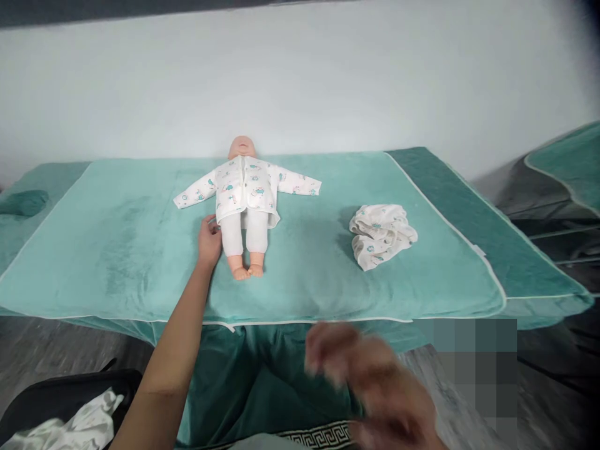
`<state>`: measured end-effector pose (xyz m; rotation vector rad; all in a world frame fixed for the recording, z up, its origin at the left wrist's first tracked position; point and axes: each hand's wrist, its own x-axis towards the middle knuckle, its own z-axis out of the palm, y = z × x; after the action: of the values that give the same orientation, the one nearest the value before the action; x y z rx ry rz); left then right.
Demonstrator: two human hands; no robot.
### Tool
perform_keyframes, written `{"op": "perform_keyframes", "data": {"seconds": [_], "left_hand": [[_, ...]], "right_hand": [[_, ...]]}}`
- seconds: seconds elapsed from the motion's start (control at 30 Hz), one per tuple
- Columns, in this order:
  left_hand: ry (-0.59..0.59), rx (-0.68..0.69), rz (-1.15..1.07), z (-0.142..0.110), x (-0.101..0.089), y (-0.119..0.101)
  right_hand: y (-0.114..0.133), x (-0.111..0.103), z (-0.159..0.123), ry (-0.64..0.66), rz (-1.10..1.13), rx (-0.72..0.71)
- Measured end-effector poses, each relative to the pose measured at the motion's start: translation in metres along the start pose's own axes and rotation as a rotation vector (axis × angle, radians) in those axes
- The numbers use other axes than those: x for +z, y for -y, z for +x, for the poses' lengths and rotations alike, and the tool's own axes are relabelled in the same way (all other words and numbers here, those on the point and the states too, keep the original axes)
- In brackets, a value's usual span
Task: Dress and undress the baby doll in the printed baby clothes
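A baby doll [242,147] lies on its back on the green bed cover, with its head toward the wall. It wears a white printed jacket [246,184] with the sleeves spread out, and white trousers [257,231]. My left hand [209,240] rests on the cover beside the doll's leg, just under the jacket's hem. Its fingers are loosely bent and apart, with nothing visible in them. My right hand [370,375], smeared by motion, is in front of the bed's near edge. To the doll's right lies a crumpled white printed cloth [382,234].
The green cover [300,287] has white piping along its edge, over a bed against a pale wall [300,75]. At the lower left, a black chair [65,390] holds another white printed cloth [79,425]. Green fabric and metal bars [567,231] stand at the right.
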<state>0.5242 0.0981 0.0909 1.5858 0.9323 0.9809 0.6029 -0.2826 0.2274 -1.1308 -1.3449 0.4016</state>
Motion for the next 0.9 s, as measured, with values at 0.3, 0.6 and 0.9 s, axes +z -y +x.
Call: {"op": "perform_keyframes", "data": {"seconds": [0.3, 0.6, 0.9], "left_hand": [[-0.03, -0.02, 0.031, 0.001, 0.003, -0.005], [0.07, -0.015, -0.095, 0.003, 0.002, -0.002], [0.071, -0.01, -0.232, -0.003, 0.0, -0.003]], "right_hand": [[-0.133, -0.152, 0.044, -0.123, -1.344, 0.667], [-0.164, -0.169, 0.05, 0.044, -1.413, 0.873], [-0.118, -0.113, 0.102, -0.098, -0.536, 0.752]]}}
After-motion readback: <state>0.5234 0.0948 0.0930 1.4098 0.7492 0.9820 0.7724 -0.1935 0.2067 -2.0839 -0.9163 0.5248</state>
